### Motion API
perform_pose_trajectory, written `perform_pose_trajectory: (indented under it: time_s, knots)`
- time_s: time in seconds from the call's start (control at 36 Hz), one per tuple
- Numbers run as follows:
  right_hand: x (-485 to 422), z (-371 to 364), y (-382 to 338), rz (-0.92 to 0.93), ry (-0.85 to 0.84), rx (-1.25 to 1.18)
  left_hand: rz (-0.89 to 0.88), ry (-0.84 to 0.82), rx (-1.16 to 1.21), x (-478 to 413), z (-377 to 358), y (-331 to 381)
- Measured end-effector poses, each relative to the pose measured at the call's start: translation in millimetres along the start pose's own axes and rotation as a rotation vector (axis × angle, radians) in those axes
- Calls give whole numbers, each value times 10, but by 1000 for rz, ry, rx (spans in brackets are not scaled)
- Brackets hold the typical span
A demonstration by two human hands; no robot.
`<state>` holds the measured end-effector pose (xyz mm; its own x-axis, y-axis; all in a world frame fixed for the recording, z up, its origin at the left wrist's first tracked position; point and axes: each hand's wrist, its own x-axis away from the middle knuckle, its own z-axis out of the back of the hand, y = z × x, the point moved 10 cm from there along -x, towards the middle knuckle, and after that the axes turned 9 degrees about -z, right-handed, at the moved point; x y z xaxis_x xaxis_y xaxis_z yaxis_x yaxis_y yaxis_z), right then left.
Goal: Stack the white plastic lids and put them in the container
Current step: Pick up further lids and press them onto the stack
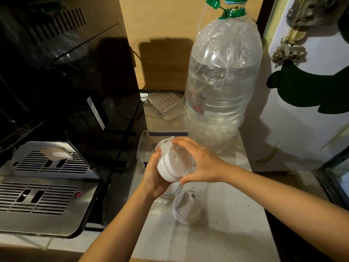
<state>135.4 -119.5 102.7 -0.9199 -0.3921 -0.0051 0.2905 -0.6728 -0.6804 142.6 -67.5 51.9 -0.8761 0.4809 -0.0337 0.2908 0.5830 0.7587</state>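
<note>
I hold a short stack of white plastic lids [174, 164] above the counter, tilted so the open underside faces me. My left hand [154, 178] cups the stack from below and the left. My right hand [198, 163] grips its rim from the right, thumb at the bottom edge. Behind the stack a clear plastic container [144, 143] sits on the counter, partly hidden by my hands. One loose white lid [188, 208] lies flat on the counter below my hands. Another lid [171, 191] peeks out under my left hand.
A black coffee machine with a steel drip tray [47, 195] fills the left side. A large clear water bottle [221, 87] stands behind the container. A white panel with a green shape [306, 95] stands at the right. The pale counter [226, 233] extends toward me.
</note>
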Motion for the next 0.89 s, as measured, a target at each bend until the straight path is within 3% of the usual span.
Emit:
perform_pose_trajectory:
  time_s: [0.64, 0.78, 0.89]
  knots:
    - [-106, -368, 16, 30, -34, -83, -33, 43, -67, 178, 224, 35]
    - [-136, -519, 96, 16, -106, -33, -27, 152, -100, 275, 443, 4]
    - [-132, -577, 354, -123, -121, -27, -10, 287, -102, 410, 673, -19]
